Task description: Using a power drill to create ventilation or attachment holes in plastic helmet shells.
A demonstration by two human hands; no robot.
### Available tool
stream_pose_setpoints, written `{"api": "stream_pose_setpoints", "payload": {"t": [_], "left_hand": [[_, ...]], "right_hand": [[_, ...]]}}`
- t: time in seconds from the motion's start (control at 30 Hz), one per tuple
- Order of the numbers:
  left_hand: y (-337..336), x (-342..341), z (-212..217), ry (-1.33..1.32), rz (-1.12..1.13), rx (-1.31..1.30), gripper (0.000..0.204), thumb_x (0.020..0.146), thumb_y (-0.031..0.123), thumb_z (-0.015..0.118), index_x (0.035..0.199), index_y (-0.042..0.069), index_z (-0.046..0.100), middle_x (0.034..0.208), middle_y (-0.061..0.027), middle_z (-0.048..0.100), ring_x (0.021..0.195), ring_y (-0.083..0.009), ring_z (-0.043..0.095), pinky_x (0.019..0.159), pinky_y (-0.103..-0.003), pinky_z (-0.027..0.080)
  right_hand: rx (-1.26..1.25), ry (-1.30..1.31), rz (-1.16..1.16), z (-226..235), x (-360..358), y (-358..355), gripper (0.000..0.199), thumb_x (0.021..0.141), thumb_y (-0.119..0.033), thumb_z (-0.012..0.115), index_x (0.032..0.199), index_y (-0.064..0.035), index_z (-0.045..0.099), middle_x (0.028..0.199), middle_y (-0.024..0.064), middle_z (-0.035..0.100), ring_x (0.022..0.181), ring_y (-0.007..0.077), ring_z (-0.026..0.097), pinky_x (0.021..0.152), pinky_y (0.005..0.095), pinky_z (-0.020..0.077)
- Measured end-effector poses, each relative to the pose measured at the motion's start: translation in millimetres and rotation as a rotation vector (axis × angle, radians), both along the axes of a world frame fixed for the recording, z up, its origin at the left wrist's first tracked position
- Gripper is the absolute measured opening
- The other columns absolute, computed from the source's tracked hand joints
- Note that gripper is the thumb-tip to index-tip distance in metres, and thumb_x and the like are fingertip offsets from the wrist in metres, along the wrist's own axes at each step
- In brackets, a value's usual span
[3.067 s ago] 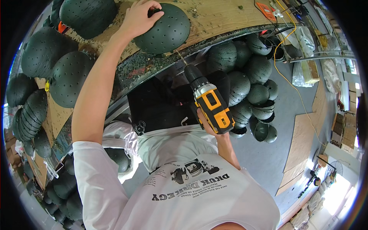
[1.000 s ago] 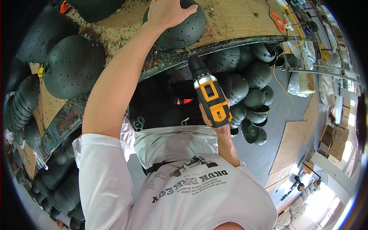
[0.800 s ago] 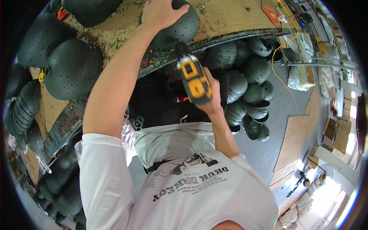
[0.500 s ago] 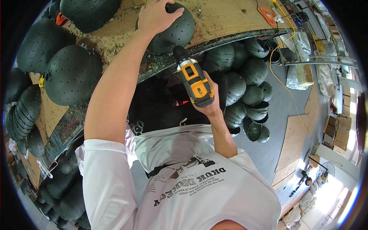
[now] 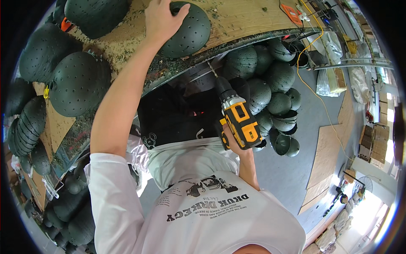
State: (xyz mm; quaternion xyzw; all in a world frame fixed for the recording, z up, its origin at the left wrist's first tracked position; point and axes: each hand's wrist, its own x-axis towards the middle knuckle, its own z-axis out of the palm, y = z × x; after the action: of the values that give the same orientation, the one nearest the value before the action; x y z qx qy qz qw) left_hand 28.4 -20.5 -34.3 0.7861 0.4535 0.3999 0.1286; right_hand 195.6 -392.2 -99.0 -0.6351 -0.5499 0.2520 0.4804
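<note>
On the workbench, my left hand (image 5: 163,21) grips a dark grey dome-shaped shell (image 5: 191,36) at its top. The thumb curls at the round opening there, and the other fingers are partly hidden. Small drilled holes dot the shell's surface. My right hand (image 5: 233,142) is closed around the handle of a yellow and black cordless drill (image 5: 242,120). The drill is off the bench's front edge, its long bit (image 5: 212,68) pointing up toward the bench and apart from the shell.
Dark shavings litter the cardboard-covered workbench (image 5: 237,21). More perforated shells (image 5: 76,84) crowd its left side. Stacked shells (image 5: 281,78) stand below the bench on the right. A yellow cable (image 5: 315,99) runs down to the floor, near cardboard sheets (image 5: 323,156).
My right hand has drawn the drill back and to the right, away from the shell, and its bit now shows. My left hand and the shell have shifted slightly left.
</note>
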Motion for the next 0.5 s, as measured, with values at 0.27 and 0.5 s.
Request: {"api": "stream_pose_setpoints", "payload": {"t": [0.27,0.5], "left_hand": [[-91.2,-22.0,-32.8,0.181,-0.123,0.371,0.033,0.075,0.027,0.091,0.096,0.015,0.068,0.1,-0.0026,0.055,0.089,-0.0246,0.052,0.081,-0.039,0.04],[-89.5,-15.5,-49.3,0.186,-0.067,0.396,0.027,0.075,0.024,0.089,0.092,0.015,0.07,0.097,-0.0017,0.056,0.086,-0.0246,0.053,0.078,-0.04,0.04]], "right_hand": [[0.034,-0.056,-0.006,-6.2,-0.4,-5.8,0.022,0.083,-0.002,0.079,0.105,-0.0039,0.073,0.094,0.0076,0.075,0.081,0.0219,0.072,0.071,0.0319,0.0579],[0.074,-0.091,0.008,0.8,-3.3,-1.0,0.021,0.078,-0.004,0.081,0.098,-0.0083,0.075,0.094,0.0046,0.075,0.083,0.0267,0.071,0.074,0.0365,0.0558]]}}
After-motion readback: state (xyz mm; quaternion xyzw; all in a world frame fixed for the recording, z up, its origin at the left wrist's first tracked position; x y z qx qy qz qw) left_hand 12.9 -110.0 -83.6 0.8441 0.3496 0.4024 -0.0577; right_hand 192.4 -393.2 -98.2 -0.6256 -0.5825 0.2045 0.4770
